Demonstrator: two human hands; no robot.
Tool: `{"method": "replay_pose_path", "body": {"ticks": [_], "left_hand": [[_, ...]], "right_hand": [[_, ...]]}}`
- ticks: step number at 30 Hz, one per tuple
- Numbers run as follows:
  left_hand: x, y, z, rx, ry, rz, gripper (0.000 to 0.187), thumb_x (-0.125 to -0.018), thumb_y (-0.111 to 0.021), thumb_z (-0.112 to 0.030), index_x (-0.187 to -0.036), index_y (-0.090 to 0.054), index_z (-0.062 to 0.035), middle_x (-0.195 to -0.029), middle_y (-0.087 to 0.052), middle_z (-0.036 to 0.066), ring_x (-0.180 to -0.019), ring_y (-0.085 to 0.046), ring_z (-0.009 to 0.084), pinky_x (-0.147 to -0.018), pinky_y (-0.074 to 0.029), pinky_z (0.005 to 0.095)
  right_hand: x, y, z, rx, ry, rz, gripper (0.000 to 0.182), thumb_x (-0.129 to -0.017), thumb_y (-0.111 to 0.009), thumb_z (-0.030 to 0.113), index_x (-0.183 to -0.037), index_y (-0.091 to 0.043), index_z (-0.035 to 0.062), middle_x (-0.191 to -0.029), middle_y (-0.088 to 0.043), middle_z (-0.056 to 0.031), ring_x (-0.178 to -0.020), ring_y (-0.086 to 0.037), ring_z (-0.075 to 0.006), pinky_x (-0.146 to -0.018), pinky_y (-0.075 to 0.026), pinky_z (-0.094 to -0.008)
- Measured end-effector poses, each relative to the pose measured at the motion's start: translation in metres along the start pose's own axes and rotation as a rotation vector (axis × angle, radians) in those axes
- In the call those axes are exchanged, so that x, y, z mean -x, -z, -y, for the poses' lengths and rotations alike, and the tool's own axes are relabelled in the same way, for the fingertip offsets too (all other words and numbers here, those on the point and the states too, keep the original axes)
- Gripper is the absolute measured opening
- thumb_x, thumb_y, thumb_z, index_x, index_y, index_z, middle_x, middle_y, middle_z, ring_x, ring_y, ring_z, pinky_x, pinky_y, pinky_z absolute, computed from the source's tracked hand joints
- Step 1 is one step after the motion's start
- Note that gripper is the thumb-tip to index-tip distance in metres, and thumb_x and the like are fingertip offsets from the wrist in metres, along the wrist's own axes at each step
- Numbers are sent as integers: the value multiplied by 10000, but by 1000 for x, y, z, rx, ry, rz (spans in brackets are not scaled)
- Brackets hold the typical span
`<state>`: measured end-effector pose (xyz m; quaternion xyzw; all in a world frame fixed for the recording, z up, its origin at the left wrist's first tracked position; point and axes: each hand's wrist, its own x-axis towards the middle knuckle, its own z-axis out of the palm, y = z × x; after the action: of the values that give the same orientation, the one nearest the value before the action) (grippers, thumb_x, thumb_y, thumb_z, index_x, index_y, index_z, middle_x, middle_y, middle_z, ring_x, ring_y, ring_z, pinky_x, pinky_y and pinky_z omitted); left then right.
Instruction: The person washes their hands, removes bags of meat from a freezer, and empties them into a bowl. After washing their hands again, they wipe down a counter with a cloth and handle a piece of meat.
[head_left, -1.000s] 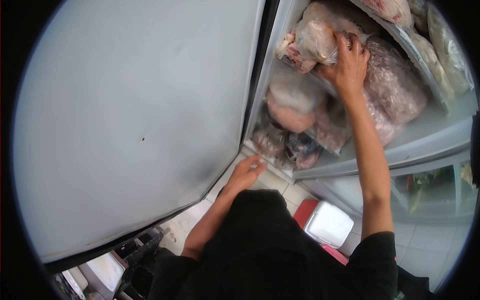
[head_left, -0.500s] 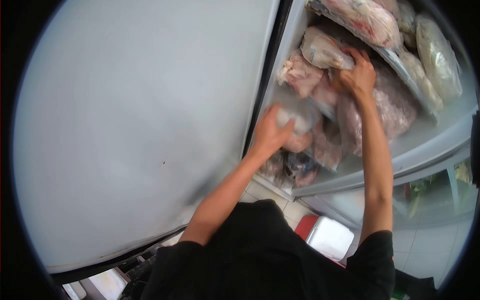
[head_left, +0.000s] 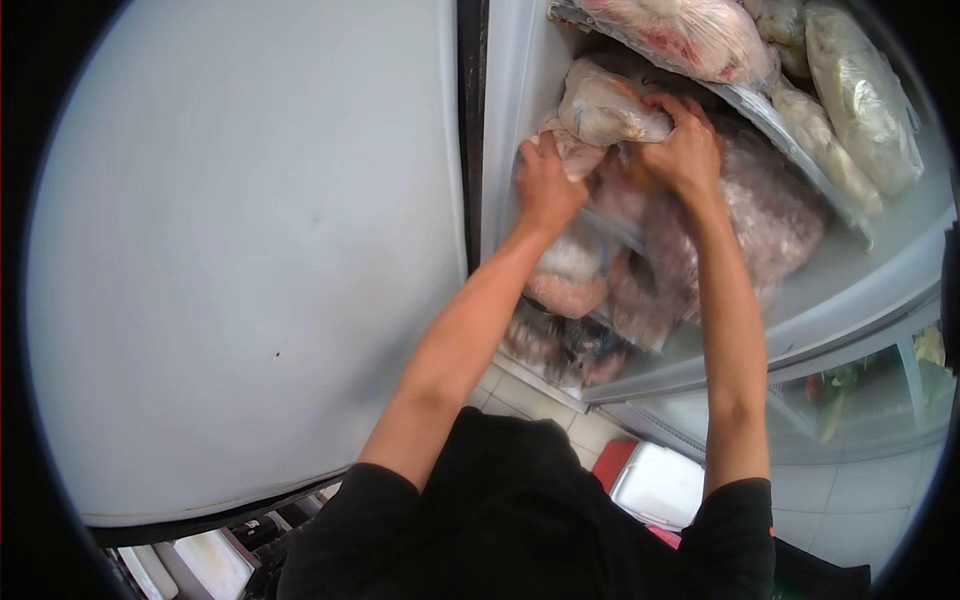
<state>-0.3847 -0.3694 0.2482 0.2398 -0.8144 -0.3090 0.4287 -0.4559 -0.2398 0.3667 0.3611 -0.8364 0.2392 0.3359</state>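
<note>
Under the shelf (head_left: 775, 125), the right hand (head_left: 685, 155) curls round a bag (head_left: 603, 105), the left hand (head_left: 548, 188) half-closes on meat (head_left: 579, 158); neither is out.

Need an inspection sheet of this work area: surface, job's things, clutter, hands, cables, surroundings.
Surface: upper shelf edge visible; shelving below mostly covered by bags.
Job's things: whitish bag beside and partly over pinkish bag; contents unclear.
Clutter: large reddish-grey bag right of the hands; long pale bag on the upper shelf; more bags lower down.
Hands: left hand at the pinkish bag, right hand at the whitish one; both bare, grip unclear.
Cables: nothing seen.
Surroundings: large pale door at left; red-and-white cooler on tiled floor.
</note>
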Motion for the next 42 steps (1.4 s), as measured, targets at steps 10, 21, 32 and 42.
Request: {"method": "replay_pose_path", "body": {"ticks": [10,21,32,42], "left_hand": [[76,89,20,666,570,171,466,-599,-685,-106,-1010,-574,86,-903,-638,163,-765,-623,221,-691,-499,305],[164,99,51,1089,915,247,504,-634,-666,-67,-1088,-535,108,-988,-610,181,-856,-609,238,-750,-494,316],[147,93,45,1128,867,263,462,-647,-646,-83,-1049,-508,96,-985,-580,168,-875,-586,222,-803,-469,311],[153,83,58,1123,893,280,475,-618,-660,-104,-1028,-550,107,-942,-606,176,-830,-593,228,-718,-481,300]], "right_hand": [[1,-1,-7,-23,-19,9,429,-609,-668,284,-1030,-645,204,-1071,-603,-90,-1004,-576,-327,-843,-476,-405],[41,-16,22,138,211,4,603,-510,-710,127,-1091,-560,189,-1194,-473,-101,-1107,-414,-368,-830,-372,-525],[43,-3,30,121,313,173,714,-549,-794,395,-1184,-531,200,-1322,-412,-145,-1199,-353,-406,-944,-316,-559],[9,-9,-2,127,185,198,820,-743,-546,688,-1323,-464,114,-1386,-378,-221,-1300,-308,-407,-1077,-228,-470]]}}
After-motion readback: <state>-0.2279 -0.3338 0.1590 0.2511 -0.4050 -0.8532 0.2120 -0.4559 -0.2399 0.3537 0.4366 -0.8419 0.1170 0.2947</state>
